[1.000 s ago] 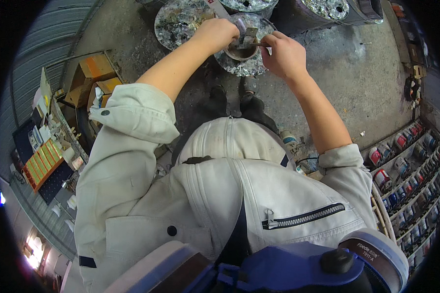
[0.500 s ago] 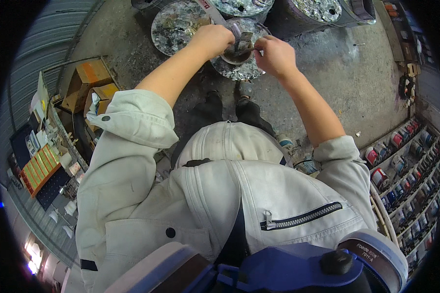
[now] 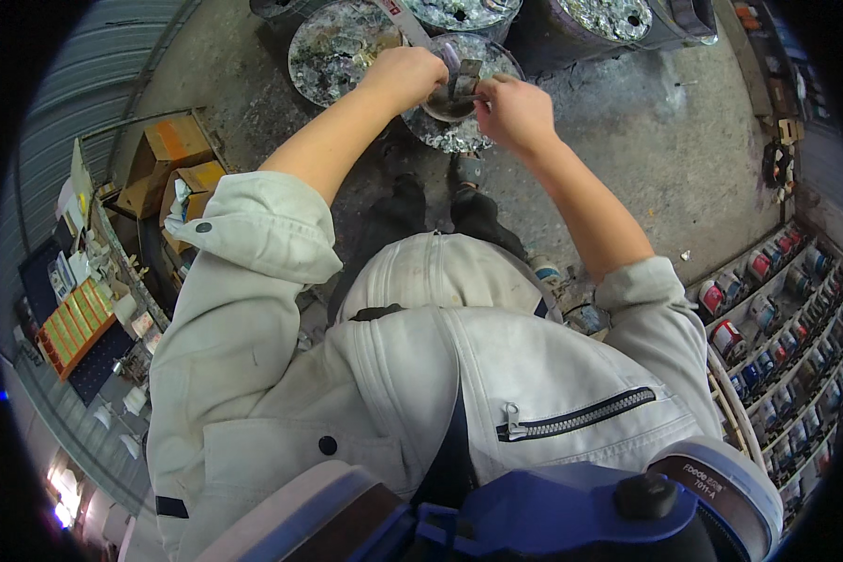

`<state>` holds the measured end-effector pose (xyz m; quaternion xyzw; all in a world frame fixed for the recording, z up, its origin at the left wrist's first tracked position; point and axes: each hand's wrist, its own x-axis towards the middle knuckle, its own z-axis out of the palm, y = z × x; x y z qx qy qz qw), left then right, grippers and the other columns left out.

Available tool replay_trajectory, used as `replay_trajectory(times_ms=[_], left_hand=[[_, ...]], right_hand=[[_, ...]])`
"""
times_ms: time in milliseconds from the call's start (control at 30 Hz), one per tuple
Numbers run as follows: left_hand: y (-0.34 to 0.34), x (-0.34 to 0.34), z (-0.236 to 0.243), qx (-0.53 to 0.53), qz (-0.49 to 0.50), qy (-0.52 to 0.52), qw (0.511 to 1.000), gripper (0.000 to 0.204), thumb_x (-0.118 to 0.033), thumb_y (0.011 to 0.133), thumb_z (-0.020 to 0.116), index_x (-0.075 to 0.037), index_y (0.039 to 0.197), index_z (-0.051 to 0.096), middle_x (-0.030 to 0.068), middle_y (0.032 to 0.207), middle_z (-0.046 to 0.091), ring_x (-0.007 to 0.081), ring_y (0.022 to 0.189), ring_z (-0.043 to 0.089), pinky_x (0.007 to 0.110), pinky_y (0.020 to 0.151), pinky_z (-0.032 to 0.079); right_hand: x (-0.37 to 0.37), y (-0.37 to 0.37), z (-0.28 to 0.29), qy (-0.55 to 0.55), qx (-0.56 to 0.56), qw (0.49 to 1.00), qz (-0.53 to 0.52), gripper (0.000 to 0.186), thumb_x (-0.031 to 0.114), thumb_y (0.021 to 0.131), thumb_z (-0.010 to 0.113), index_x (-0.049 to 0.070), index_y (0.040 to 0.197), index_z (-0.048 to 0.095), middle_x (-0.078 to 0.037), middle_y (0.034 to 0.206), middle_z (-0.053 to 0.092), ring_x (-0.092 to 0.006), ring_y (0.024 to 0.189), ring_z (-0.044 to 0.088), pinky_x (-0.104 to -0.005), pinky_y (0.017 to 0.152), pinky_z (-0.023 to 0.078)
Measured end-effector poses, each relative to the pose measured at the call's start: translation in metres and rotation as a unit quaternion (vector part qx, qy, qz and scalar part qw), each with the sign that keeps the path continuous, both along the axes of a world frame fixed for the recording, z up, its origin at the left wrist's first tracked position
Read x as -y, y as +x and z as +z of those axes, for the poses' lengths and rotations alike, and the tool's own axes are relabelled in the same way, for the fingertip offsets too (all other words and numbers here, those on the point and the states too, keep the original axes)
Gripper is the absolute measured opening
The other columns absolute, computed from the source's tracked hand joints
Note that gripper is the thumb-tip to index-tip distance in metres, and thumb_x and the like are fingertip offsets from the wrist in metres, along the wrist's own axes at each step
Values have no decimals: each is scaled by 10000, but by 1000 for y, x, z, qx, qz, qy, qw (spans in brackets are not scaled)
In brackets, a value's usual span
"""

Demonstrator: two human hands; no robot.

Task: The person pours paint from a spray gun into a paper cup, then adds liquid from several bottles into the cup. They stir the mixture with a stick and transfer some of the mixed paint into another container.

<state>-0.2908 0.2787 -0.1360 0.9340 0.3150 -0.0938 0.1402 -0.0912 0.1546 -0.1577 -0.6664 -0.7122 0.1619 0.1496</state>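
My left hand (image 3: 410, 77) is closed around a pale flat strip (image 3: 405, 21) with a red mark, which slants up past my fingers. Beside the fingertips is a rounded lavender piece (image 3: 452, 58); whether it belongs to the strip I cannot tell. Fingers pinched, my right hand (image 3: 515, 110) holds a thin dark tool over a small round container (image 3: 451, 110). A squarish dark flat piece (image 3: 471, 68) stands up at the container, between the hands. Under it is a drum lid (image 3: 450, 140) crusted with silvery paint. My fingers hide most of the tool.
More paint-crusted drums stand around, one lid (image 3: 332, 51) at the left and another drum (image 3: 599, 28) at the far right. Cardboard boxes (image 3: 173, 155) and a cluttered bench lie left. A rack of small cans (image 3: 768, 347) stands right. Below my chest view hangs a blue respirator (image 3: 571, 510).
My right hand has shifted slightly left, closer to my left hand, and the thin tool has moved over the container with it. My left hand has hardly moved.
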Motion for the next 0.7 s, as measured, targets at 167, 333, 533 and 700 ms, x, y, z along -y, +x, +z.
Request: replay_trajectory(times_ms=[167, 333, 533, 700], left_hand=[[5, 0, -1, -40, 12, 3, 999, 181, -246, 946, 768, -212, 1103, 853, 70, 1050, 818, 327, 1017, 771, 486, 875, 624], [6, 1, -2, -52, -3, 6, 999, 187, -259, 941, 760, -212, 1099, 850, 78, 1040, 814, 334, 1003, 769, 490, 867, 620], [5, 2, -2, -35, -4, 14, 999, 176, -249, 945, 750, -211, 1083, 852, 80, 1035, 815, 337, 997, 771, 492, 864, 617], [5, 3, 3, -47, -13, 18, 999, 156, -223, 945, 754, -213, 1068, 850, 51, 1053, 803, 315, 1021, 764, 473, 861, 616]], right_hand=[[-1, 1, 19, 68, -56, 996, -30, 128, 259, 896, 745, 134, 899, 774, -81, 931, 750, -343, 873, 760, -491, 743, 619], [3, -16, 20, -5, -39, 998, -51, 128, 254, 894, 745, 139, 923, 792, -85, 942, 756, -347, 877, 762, -481, 756, 624], [16, -3, 18, 44, -54, 995, -69, 127, 254, 886, 755, 136, 918, 790, -88, 948, 754, -350, 873, 762, -480, 749, 620], [15, -1, 12, 50, -44, 996, -54, 111, 237, 893, 760, 126, 894, 768, -81, 946, 737, -349, 876, 753, -476, 751, 618]])
